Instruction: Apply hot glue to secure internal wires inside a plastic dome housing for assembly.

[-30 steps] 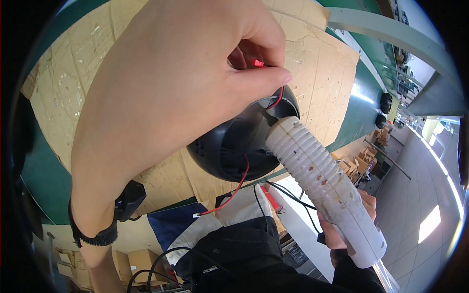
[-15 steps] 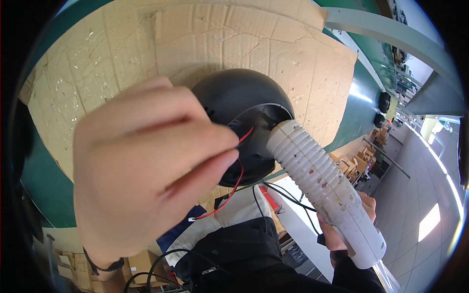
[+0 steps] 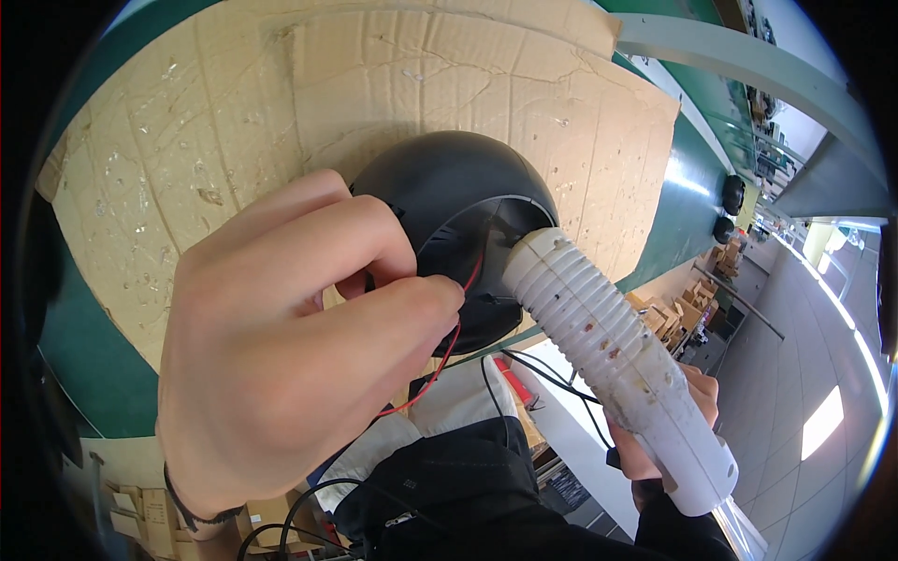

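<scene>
A rounded black shell (image 3: 449,173), shaped like a helmet, lies with its opening toward me. My left hand (image 3: 299,327) is closed in front of its left side, thumb and finger pinching a thin red wire (image 3: 475,273). One end of this wire runs into the shell's opening; the other hangs below my fingers. My right hand (image 3: 636,456) grips a white hot glue gun (image 3: 599,327) with a ribbed front. Its front end is at the right rim of the opening; the tip is hidden. A clear glue stick (image 3: 734,531) sticks out of its back.
Worn cardboard (image 3: 374,75) covers the green workbench (image 3: 94,365). Black cables (image 3: 552,374) hang at the bench's near edge, above my lap. A grey metal frame (image 3: 748,51) arches at upper right. Cardboard boxes (image 3: 687,309) stand beyond on the right, and others (image 3: 145,514) at lower left.
My left hand has turned and dropped slightly, still pinching the red wire. The white plug on the wire's loose end is now hidden. Shell and glue gun sit slightly farther left.
</scene>
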